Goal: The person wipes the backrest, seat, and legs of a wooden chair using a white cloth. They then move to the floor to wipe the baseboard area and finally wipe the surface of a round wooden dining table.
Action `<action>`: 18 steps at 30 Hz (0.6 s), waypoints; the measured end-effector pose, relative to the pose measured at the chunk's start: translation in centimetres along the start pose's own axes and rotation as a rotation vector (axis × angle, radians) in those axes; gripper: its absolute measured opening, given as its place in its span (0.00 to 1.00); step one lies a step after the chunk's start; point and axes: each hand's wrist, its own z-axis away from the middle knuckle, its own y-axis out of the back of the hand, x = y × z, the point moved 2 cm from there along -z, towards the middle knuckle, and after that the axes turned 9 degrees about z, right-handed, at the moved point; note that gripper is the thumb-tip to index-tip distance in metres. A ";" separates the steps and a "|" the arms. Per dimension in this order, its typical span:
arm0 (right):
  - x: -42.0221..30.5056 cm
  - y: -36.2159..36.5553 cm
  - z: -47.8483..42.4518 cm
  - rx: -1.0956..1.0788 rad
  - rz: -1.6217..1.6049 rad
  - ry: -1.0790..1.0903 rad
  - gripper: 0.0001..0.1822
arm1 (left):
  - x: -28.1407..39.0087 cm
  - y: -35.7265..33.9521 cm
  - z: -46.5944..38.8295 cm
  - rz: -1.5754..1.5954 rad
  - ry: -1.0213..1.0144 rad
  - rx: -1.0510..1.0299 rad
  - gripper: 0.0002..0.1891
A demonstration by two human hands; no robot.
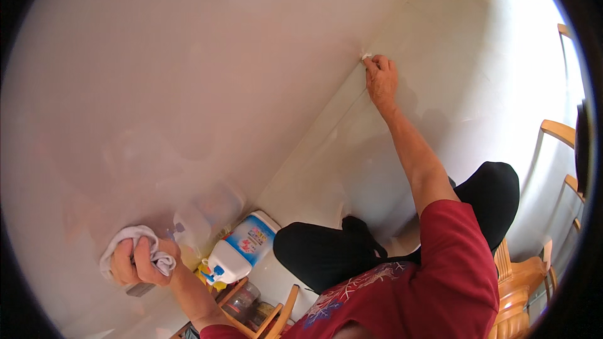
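My left hand (136, 261) is closed around a bunched white cloth (134, 233), up by the glossy pale wall (165, 80). Whether the cloth presses on the wall is hard to tell. Far out in front, my right hand (382, 80) reaches down to the seam where wall and floor meet. Its fingertips pinch a small whitish wad (365, 56), perhaps tissue or cloth, at that seam. Below the left hand shows a small grey block-like thing (140, 289), partly hidden by the hand.
A large white jug (231, 259) with a blue printed label stands by the wall near my left knee. Behind it a wooden rack (278, 313) holds glass jars (242, 299). Wooden chairs (518, 282) line the right. My bent knees rise over the shiny floor (424, 56).
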 end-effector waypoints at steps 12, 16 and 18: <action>-10.5 -1.8 12.8 -0.213 -0.078 0.172 0.16 | 1.4 2.6 5.6 0.269 0.102 0.015 0.05; -13.0 -2.2 15.9 -0.328 -0.147 0.250 0.14 | 1.9 4.4 7.4 0.319 0.244 -0.118 0.07; -14.4 -2.3 17.4 -0.358 -0.167 0.319 0.13 | 2.3 4.9 8.3 0.299 0.305 -0.161 0.11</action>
